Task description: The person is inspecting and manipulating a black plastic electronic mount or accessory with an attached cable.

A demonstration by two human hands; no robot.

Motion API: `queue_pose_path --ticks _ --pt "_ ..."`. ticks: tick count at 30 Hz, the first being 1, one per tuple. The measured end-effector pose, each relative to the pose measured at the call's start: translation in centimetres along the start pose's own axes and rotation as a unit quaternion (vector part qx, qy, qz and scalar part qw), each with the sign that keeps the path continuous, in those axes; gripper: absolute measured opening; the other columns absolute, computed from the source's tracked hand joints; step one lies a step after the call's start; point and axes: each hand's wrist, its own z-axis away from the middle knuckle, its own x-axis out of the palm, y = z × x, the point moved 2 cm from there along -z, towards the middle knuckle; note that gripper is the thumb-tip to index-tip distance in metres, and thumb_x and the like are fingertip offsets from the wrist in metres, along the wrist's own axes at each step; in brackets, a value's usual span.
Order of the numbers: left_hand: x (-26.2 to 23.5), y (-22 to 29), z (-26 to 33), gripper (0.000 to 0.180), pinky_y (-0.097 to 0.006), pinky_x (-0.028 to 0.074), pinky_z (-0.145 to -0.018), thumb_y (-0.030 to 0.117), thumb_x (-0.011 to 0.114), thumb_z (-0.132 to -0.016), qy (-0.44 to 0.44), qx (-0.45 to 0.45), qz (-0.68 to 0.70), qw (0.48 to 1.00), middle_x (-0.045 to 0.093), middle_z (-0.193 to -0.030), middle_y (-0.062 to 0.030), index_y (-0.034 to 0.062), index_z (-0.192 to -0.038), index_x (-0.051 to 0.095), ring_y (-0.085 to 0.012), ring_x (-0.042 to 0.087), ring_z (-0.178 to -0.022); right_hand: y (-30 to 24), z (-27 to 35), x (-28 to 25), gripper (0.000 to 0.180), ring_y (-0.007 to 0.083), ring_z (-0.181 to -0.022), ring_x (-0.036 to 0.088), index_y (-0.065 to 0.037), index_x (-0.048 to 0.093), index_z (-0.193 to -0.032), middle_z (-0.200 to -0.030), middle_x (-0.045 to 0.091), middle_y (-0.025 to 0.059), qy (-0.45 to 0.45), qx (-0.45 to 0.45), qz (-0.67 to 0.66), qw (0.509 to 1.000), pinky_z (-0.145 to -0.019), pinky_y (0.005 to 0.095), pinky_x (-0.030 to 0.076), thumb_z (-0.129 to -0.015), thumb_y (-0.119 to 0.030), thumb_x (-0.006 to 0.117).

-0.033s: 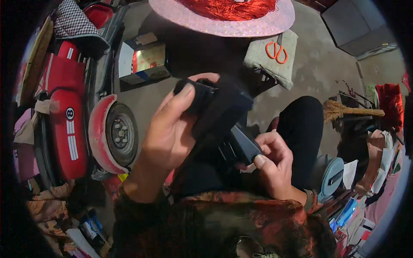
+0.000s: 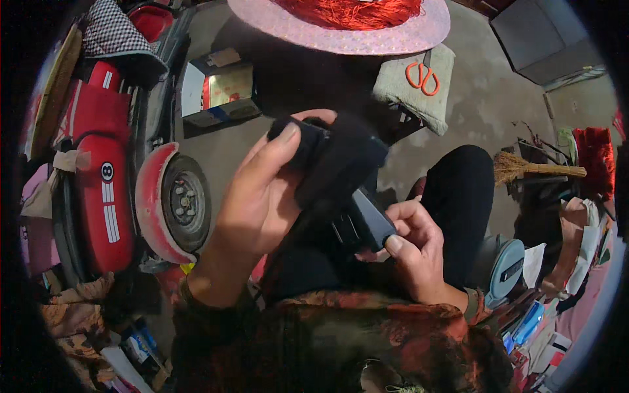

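Note:
My left hand (image 2: pixel 252 196) is raised in the middle of the view, fingers wrapped around the upper end of a black fabric piece (image 2: pixel 337 157). The cloth hangs down toward my lap. My right hand (image 2: pixel 416 249) sits lower and to the right, thumb and fingers closed on a small black rectangular block (image 2: pixel 372 221) at the cloth's lower end. Whether the block is fixed to the fabric I cannot tell. My legs in black trousers (image 2: pixel 458 190) lie beneath both hands.
A red scooter with a grey-hubbed wheel (image 2: pixel 180 203) stands at the left. A cardboard box (image 2: pixel 219 88) is on the concrete floor, beside a pink disc with red tassels (image 2: pixel 341 29). Orange scissors (image 2: pixel 422 75) lie on a grey cushion (image 2: pixel 409 105). At the right lies a straw broom (image 2: pixel 531 169).

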Motion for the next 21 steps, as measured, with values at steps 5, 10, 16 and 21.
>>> queue_pose_path --ticks 5,10,16,21 --pt "-2.3 -1.1 -0.3 0.052 -0.050 0.048 -0.102 0.035 0.034 -0.105 -0.017 -0.065 0.157 0.985 0.058 -0.123 -0.0278 -0.0065 -0.134 0.043 -0.0366 0.059 -0.117 0.6 -0.2 0.0 0.032 0.0206 -0.078 0.069 0.001 0.048 -0.112 -0.089 0.064 0.0130 -0.036 0.091 -0.066 0.993 -0.073 0.0317 0.057 -0.091 -0.020 0.059" --pt "-3.4 -1.5 -0.5 0.054 -0.052 0.046 -0.105 0.036 0.034 -0.105 -0.057 -0.071 0.204 0.975 0.055 -0.127 -0.0298 -0.0081 -0.134 0.043 -0.0389 0.057 -0.119 0.9 -0.5 -0.3 0.034 0.0251 -0.077 0.071 0.000 0.049 -0.115 -0.092 0.065 0.0165 -0.043 0.122 -0.084 0.988 -0.072 0.0330 0.058 -0.092 -0.025 0.057" --pt "-3.6 -1.5 -0.5 0.054 -0.053 0.044 -0.106 0.035 0.033 -0.105 -0.040 -0.065 0.177 0.981 0.054 -0.129 -0.0292 -0.0077 -0.137 0.040 -0.0391 0.056 -0.120 1.3 -0.9 -0.4 0.035 0.0247 -0.080 0.071 0.000 0.049 -0.116 -0.092 0.064 0.0147 -0.044 0.129 -0.100 0.986 -0.074 0.0335 0.058 -0.092 -0.023 0.058" --pt "-3.4 -1.5 -0.3 0.054 -0.054 0.043 -0.106 0.036 0.033 -0.104 -0.034 -0.049 0.189 0.980 0.055 -0.127 -0.0280 -0.0048 -0.139 0.038 -0.0384 0.058 -0.116 1.6 -0.9 -0.2 0.036 0.0218 -0.077 0.070 0.001 0.050 -0.114 -0.090 0.065 0.0119 -0.031 0.115 -0.066 0.991 -0.074 0.0345 0.058 -0.088 -0.021 0.061"
